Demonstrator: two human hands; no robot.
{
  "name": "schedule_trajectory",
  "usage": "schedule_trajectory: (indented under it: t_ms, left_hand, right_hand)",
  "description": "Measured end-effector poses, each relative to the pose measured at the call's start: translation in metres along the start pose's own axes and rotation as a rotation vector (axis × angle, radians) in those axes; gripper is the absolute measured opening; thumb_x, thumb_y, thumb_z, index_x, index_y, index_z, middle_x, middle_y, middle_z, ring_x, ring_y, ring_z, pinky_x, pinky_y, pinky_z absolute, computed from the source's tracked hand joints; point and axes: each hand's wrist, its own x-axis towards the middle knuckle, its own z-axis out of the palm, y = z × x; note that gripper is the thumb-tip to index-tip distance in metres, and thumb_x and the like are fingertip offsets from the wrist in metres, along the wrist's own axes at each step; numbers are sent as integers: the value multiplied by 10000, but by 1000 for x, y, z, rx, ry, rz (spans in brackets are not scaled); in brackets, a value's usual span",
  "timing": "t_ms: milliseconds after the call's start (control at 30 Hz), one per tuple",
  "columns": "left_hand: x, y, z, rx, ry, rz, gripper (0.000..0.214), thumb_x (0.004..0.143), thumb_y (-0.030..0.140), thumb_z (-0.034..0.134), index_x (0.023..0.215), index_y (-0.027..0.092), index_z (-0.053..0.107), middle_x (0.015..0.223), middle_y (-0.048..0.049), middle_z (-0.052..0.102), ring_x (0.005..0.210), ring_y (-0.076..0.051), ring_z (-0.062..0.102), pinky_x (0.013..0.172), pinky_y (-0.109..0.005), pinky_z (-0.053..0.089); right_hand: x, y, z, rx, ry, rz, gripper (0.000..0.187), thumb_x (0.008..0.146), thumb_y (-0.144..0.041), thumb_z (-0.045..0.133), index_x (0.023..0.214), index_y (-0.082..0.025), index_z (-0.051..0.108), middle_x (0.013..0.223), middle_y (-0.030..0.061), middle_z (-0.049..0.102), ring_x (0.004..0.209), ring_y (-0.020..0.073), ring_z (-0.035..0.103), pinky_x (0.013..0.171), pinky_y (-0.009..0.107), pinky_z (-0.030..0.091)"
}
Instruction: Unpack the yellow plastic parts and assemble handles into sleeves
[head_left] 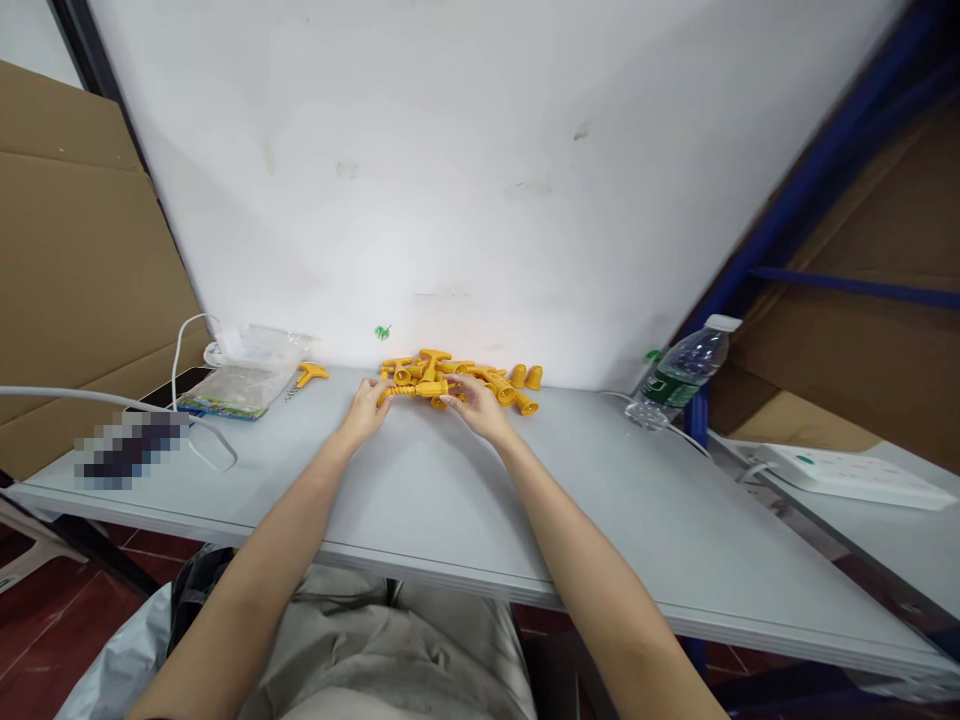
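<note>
Level between my two hands is a yellow plastic corkscrew piece [429, 390], with a ridged left part and a smoother sleeve at its right. My left hand [365, 408] is closed on the ridged end. At the other end, the fingers of my right hand [477, 406] pinch near the tip, partly hiding it. Just behind both hands lies a pile of yellow corkscrew parts [435, 357], T-shaped handles and hollow sleeves among them. Two yellow caps [533, 377] stand to the right of the pile. Off to the left rests a yellow-handled corkscrew [313, 372] with a metal spiral.
Clear plastic bags [247, 380] lie on the left of the grey table [442, 500], beside a white cable [177, 360] and a blurred dark object [131, 450]. A water bottle [679, 375] leans at the right. Beyond it sits a white power strip [855, 475].
</note>
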Motion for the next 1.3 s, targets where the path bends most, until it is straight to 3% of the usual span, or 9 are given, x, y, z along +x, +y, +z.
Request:
schedule_trajectory:
  t_ms: [167,400,667,867,1000,1133,1233,1300]
  left_hand:
    - [-1,3,-3,-28,-38,-1,283,888,225,507,1146,205,621,858,-20,597,679,-126,549,779,-273,482]
    - [-3,11,-8,49,-44,12,292,861,221,536,1140,233,622,965,-28,640,735,-137,587,767,-267,470]
    - [-3,16,-9,52,-47,-16,292,852,226,539,1130,234,627,969,-31,642,721,-145,588,753,-274,472]
    - [-2,12,-7,20,-30,9,302,847,208,524,1132,230,623,976,-24,649,757,-140,590,800,-272,474]
    - [-3,19,-10,12,-40,33,293,854,222,521,1128,239,624,986,-17,647,714,-130,567,761,-262,468]
    - [-3,26,-10,8,-31,41,272,861,233,521,1108,247,635,953,-14,647,694,-130,557,714,-254,460]
    - [-2,25,-10,-2,-24,35,264,858,223,528,1097,250,637,989,-15,656,724,-134,571,740,-258,466]
    - [-1,22,-10,-5,-20,15,265,846,206,541,1090,244,636,1007,-16,661,753,-137,584,769,-263,471]
  right_hand:
    - [0,-2,-4,6,8,-1,440,804,-486,656,1154,-219,644,1194,124,648,982,251,653,906,451,520]
    - [-1,-3,-10,-36,3,15,524,776,-617,625,1098,-206,672,1090,119,685,976,267,640,893,446,510]
    - [-3,-22,-7,-28,-9,186,562,818,-699,475,894,-180,678,652,51,668,713,235,632,753,386,504]
    - [-6,-28,-16,120,-149,238,538,685,-692,654,841,-178,655,715,40,674,738,222,655,817,389,502]
    - [-6,-30,-12,169,-75,338,582,717,-767,556,542,-214,507,501,-5,536,449,135,513,683,368,540]
    - [-4,-34,-6,240,43,436,588,717,-779,548,502,-242,438,375,-51,373,347,102,357,562,359,571]
    - [-4,-34,-10,222,11,496,591,751,-780,500,569,-219,530,433,-5,484,389,129,468,470,319,551]
    - [-4,-34,-15,238,-61,488,540,753,-729,562,750,-195,639,609,36,629,481,149,583,481,302,557]
